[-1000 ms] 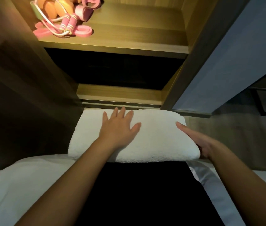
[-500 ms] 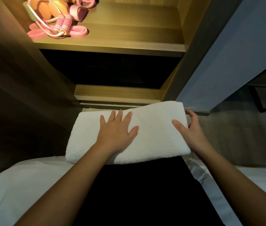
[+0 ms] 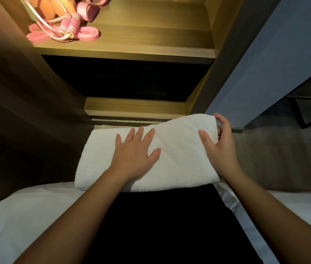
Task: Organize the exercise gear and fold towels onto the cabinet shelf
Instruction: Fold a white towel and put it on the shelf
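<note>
A folded white towel (image 3: 177,155) lies across my lap in front of the open cabinet. My left hand (image 3: 134,153) rests flat on its middle with fingers spread. My right hand (image 3: 218,144) grips the towel's right end, thumb on top and fingers curled behind it, and that end is lifted. On the lit upper shelf (image 3: 141,40) at the far left sit a pink skipping rope (image 3: 68,23), pink resistance bands (image 3: 88,34) and orange gear (image 3: 55,6).
A lower wooden shelf (image 3: 133,106) lies just beyond the towel, with a dark gap above it. White bedding (image 3: 17,225) spreads at the lower left and right. A grey cabinet door (image 3: 284,54) stands open on the right, a dark wall on the left.
My right hand has slid from the towel's near right corner to its far right end and taken hold, raising that end. My left hand stays flat on the towel.
</note>
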`<state>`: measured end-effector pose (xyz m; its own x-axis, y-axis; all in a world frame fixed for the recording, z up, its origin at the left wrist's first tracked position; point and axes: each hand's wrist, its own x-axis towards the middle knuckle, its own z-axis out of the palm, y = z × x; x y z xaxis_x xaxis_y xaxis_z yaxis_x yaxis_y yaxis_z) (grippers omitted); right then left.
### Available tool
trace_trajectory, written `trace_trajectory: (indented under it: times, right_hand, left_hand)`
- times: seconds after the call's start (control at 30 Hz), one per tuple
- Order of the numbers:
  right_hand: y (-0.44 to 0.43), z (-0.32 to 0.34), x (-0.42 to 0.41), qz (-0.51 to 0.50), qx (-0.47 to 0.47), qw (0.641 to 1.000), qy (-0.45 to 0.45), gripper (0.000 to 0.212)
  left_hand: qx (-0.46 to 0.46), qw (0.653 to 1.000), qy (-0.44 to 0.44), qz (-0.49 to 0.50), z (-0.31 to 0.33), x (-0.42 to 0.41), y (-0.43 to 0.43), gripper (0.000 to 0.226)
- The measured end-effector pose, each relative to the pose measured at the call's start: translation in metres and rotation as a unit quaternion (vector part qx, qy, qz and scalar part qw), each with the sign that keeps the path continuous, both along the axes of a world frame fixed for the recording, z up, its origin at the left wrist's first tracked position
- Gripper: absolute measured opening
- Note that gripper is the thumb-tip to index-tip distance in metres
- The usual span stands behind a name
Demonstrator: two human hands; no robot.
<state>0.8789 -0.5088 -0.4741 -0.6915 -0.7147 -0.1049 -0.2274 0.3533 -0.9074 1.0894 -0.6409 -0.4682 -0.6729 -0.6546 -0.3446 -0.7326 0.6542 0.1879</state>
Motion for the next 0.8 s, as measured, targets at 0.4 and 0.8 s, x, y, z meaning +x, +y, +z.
trace_trajectory:
  times: [0.4, 0.8]
  right_hand:
    - [-0.026, 0.024, 0.015, 0.183, 0.229, 0.911, 0.290, 0.063]
    - [-0.003, 0.023, 0.038, 0.411, 0.247, 0.809, 0.341, 0.083]
  left_hand:
    - [0.013, 1.000, 0.020, -0.006, 0.018, 0.000, 0.003, 0.060]
    - [-0.005, 0.995, 0.010, -0.102, 0.017, 0.065, 0.005, 0.092]
